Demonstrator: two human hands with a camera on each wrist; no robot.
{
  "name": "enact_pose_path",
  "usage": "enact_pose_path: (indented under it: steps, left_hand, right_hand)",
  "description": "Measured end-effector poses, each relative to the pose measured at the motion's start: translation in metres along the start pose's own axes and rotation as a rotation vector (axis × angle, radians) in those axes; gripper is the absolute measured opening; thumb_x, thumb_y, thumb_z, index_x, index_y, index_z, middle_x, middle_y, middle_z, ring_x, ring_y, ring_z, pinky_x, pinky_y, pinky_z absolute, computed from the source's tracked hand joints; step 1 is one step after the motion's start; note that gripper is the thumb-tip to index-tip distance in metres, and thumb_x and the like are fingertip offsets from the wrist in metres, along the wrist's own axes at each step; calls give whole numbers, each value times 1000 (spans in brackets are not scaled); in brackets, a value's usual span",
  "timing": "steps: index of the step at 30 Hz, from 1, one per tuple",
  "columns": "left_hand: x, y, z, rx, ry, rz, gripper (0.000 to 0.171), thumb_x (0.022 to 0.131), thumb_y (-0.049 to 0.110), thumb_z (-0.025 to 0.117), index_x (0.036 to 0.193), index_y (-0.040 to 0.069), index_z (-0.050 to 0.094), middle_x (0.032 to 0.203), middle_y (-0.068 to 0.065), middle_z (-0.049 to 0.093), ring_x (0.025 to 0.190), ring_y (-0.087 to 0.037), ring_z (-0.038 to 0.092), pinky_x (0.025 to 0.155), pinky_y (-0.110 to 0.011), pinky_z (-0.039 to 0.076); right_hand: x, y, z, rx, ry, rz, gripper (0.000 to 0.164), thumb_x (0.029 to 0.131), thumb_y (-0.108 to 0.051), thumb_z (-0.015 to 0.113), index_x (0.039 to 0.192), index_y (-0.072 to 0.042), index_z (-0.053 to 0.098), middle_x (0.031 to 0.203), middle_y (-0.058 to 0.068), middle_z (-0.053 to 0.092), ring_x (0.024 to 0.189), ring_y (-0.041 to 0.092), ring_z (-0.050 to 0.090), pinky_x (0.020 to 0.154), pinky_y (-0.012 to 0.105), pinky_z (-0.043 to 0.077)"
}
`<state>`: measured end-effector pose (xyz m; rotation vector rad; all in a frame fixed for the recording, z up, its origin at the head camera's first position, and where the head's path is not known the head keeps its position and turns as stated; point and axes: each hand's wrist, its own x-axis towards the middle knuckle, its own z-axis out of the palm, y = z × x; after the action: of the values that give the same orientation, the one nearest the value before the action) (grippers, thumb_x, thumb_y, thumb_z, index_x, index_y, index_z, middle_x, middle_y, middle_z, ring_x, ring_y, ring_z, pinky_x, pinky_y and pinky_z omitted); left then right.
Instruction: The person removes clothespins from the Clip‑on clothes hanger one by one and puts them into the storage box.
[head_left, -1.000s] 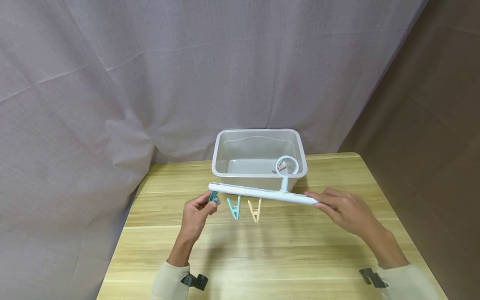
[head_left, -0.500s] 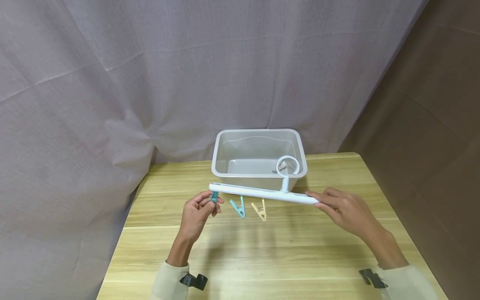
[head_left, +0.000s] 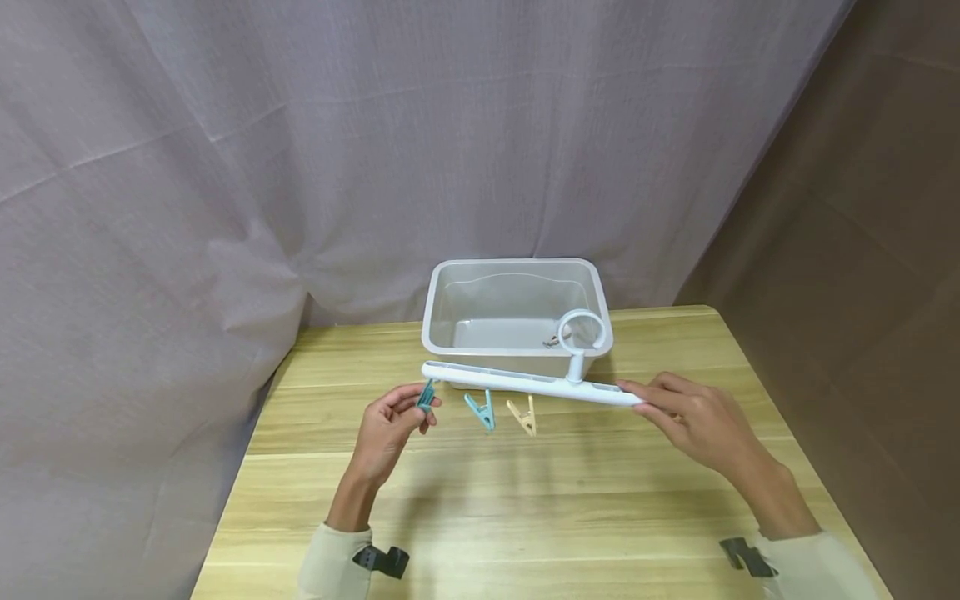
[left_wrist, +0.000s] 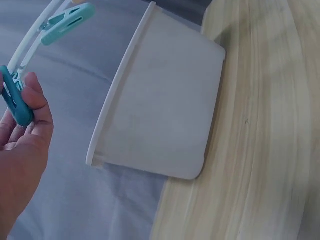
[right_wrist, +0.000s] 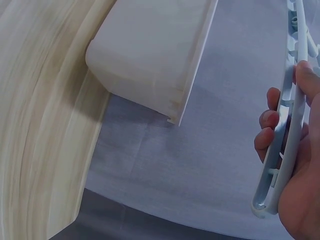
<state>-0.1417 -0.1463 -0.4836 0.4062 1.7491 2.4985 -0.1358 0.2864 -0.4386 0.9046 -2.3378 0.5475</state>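
A pale blue clip hanger with a ring-shaped hook is held level above the table. My right hand grips its right end, fingers wrapped round the bar in the right wrist view. At the opposite end, my left hand pinches a dark teal clip between thumb and fingers; the clip's top meets the bar's small hooks in the left wrist view. Below the bar hang a light blue clip and a yellow clip, both tilted.
Behind the hanger, a grey plastic bin stands on the wooden table. Something small lies inside it, partly seen past the ring. A grey curtain hangs along the back, and a brown one at the right.
The light blue and yellow clips have swung to the right. The teal clip has turned in my left hand, which has dropped slightly. The hanger has shifted a little to the right.
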Motion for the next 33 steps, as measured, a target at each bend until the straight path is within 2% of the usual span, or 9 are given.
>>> enact_pose_path:
  steps: [7,11,17,22,25,28,30,33]
  left_hand:
    - [-2,1,-7,141,10,-47,32,94,-8,61,124,-17,56,104,-17,70,82,-17,67,70,-25,52]
    - [4,2,-9,223,84,-40,31,92,-9,64,122,-15,59,103,-19,69,79,-16,65,67,-24,51]
    - [23,7,-10,352,232,10,27,91,-6,69,118,-9,67,97,-14,67,74,-16,62,63,-22,47]
    - [48,8,-7,404,293,48,28,89,-5,71,117,-11,67,100,-17,68,74,-11,59,64,-19,47]
    - [61,14,1,494,280,78,29,89,-6,71,116,-14,66,103,-24,68,80,-14,60,67,-18,48]
    - [73,24,10,592,234,126,29,89,-7,71,116,-17,65,105,-31,66,87,-27,64,71,-17,48]
    - [83,21,8,658,216,148,29,88,-7,72,116,-14,66,106,-29,67,90,-31,64,72,-16,48]
    - [103,6,1,733,203,159,30,87,-3,75,116,-9,69,107,-23,69,93,-32,65,74,-22,50]
  right_hand:
    - [0,1,-2,-10,-3,2,48,103,-53,45,116,-21,78,81,-14,59,57,-2,39,45,16,30]
    - [0,1,-1,-9,-7,0,47,103,-53,45,116,-21,78,80,-15,58,57,-2,39,44,16,30]
    - [0,1,0,-14,-5,1,48,103,-54,45,116,-21,78,79,-15,58,57,-3,39,44,16,30]
    - [1,3,-3,-6,-7,-5,47,103,-53,46,116,-21,78,79,-15,58,57,-3,39,43,15,30]
    - [1,5,-4,-2,-8,-10,46,103,-53,47,116,-21,78,79,-14,57,57,-3,39,44,15,31]
    - [1,5,-2,5,10,-15,46,102,-53,48,114,-21,79,79,-14,58,57,-3,39,44,15,30]
    - [1,5,1,15,25,-20,46,101,-54,49,113,-21,79,79,-13,59,57,-4,39,44,14,30]
    - [0,6,3,31,23,-19,46,101,-53,49,113,-21,79,79,-13,59,58,-4,39,45,14,30]
